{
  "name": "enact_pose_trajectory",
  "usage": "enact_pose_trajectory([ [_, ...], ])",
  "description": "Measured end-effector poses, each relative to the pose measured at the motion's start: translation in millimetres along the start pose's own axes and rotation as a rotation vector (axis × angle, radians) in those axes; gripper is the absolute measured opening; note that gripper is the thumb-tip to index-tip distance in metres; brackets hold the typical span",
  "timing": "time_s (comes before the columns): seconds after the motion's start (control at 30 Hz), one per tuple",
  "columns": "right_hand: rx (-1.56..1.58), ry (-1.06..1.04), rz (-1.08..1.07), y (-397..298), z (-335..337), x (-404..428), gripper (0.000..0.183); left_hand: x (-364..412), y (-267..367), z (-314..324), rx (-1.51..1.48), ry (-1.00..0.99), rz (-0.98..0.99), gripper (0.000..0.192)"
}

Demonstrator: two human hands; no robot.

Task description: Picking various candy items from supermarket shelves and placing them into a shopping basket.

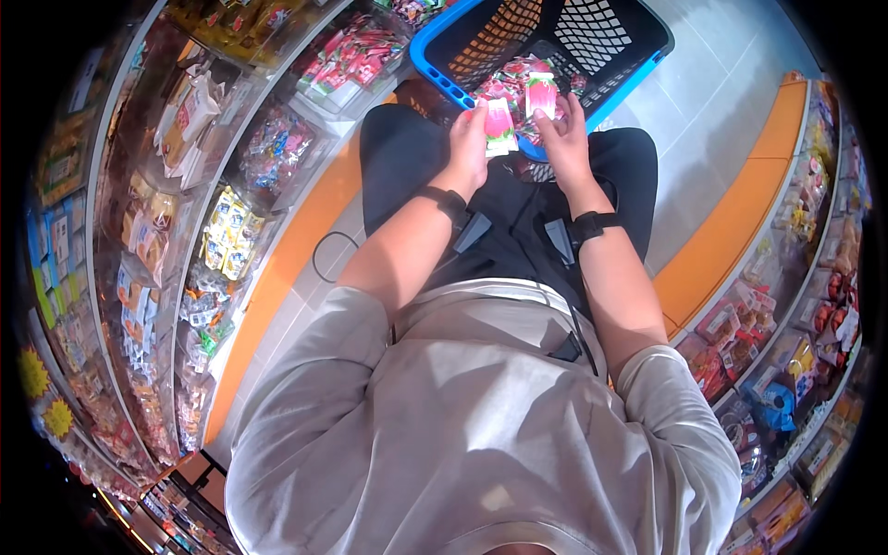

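My left hand [472, 142] grips a pink, green and white snack packet [499, 128] near the basket's front rim. Beside it, my right hand [565, 135] holds a similar pink packet [541, 96] upright between thumb and fingers. Both packets bear printing. Under and beyond them stands a black plastic shopping basket [590, 35] with a blue rim, in front of my knees. A heap of small pink and green packets [513, 80] lies in its bottom, partly hidden by my hands.
Shelves of bagged snacks curve along the left, with a clear bin of pink packets [357, 59] near the basket. An orange shelf base [728, 229] and more packed goods [742, 319] line the right. A thin black cable [326, 239] loops by my left leg.
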State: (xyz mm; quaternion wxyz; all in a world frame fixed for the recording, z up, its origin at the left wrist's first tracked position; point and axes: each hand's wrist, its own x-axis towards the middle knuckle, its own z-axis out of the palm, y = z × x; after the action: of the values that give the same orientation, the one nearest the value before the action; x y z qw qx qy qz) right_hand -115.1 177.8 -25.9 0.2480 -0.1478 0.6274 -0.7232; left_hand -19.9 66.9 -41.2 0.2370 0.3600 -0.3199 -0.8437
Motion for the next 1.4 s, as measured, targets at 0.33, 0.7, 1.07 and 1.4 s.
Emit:
enact_pose_trajectory([
  [0.33,-0.234,-0.348,-0.036,12.1,3.1,-5.3,0.038,-3.3,-1.3,5.0,0.115,-0.043,0.023,0.022],
  [0.7,-0.027,-0.022,-0.033,16.7,-1.7,2.6,0.023,1.5,-3.1,1.7,0.035,-0.029,0.005,0.019],
  [1.07,-0.118,0.094,-0.120,18.1,1.8,4.8,0.052,6.1,-6.3,-0.5,0.052,-0.036,0.018,0.018],
  [1.4,-0.257,-0.300,-0.002,13.4,4.3,-5.4,0.047,9.4,-7.2,-1.7,0.068,-0.092,0.000,0.022],
])
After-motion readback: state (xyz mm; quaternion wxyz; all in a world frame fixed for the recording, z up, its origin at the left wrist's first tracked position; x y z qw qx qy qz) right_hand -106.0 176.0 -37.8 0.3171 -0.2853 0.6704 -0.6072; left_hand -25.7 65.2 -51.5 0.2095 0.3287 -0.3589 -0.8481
